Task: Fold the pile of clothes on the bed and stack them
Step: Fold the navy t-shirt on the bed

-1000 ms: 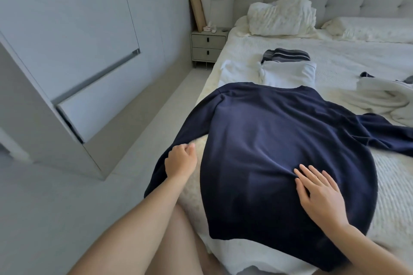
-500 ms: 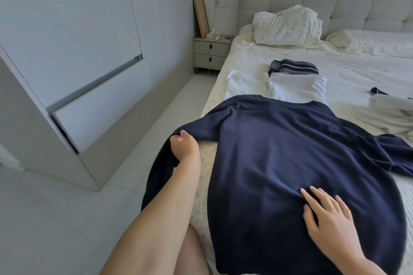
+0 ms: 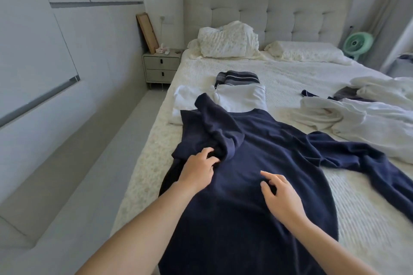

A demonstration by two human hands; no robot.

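Your navy sweater lies flat along the near edge of the bed, body running from the bottom of the view up toward the headboard. Your left hand sits on its left side, fingers curled into the bunched fabric of the left sleeve, which is folded in across the chest. Your right hand hovers at or on the sweater's middle, fingers loose and slightly spread, gripping nothing; you can't quite tell whether the fingertips touch the cloth. The right sleeve trails out sideways over the bedspread toward the right edge.

Just beyond the collar sits a folded white garment, touching the sweater's top edge, with a folded striped grey piece behind it. To the right, a rumpled pile of white clothes lies unfolded, with dark pieces showing among it. Crumpled pillows rest against the headboard, a nightstand stands left of the bed, and a green fan is at the far right.
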